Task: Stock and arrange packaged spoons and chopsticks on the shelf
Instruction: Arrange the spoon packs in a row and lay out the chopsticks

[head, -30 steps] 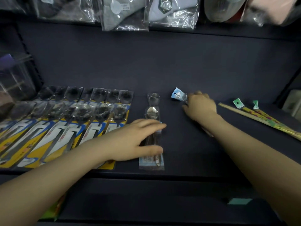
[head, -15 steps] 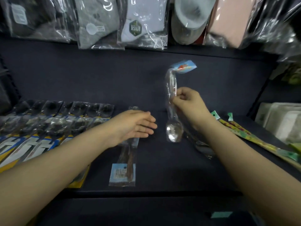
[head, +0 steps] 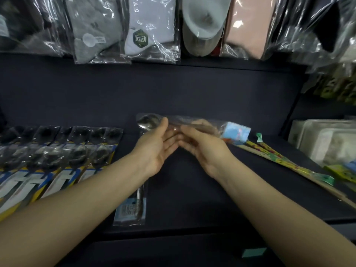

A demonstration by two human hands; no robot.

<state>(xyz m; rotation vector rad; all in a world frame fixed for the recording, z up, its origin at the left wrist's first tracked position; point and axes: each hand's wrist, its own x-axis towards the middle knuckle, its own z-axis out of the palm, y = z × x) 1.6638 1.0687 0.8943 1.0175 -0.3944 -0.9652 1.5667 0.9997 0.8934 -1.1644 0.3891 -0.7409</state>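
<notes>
- At the far left of the dark shelf (head: 192,89), a row of packaged spoons (head: 57,157) lies side by side on yellow, blue and white cards, bowls toward the back wall.
- Just right of that row, one clear-bagged spoon (head: 134,205) lies flat on the shelf with its light blue label at the front edge; my left forearm crosses over its upper part.
- My left hand (head: 154,149) is raised above the shelf, palm turned up, thumb and fingers closed on the bowl end of another spoon in a clear bag (head: 185,122).
- That held spoon runs crosswise, bowl to the left, light blue header card to the right, clear of the shelf.
- My right hand (head: 202,147) meets the left under the middle of the bag and grips it from below, fingertips touching those of the left.
- Further right, packaged chopsticks (head: 285,160) in yellow-green wrappers lie slantwise on the shelf.
- Above hang bagged socks (head: 150,29).
</notes>
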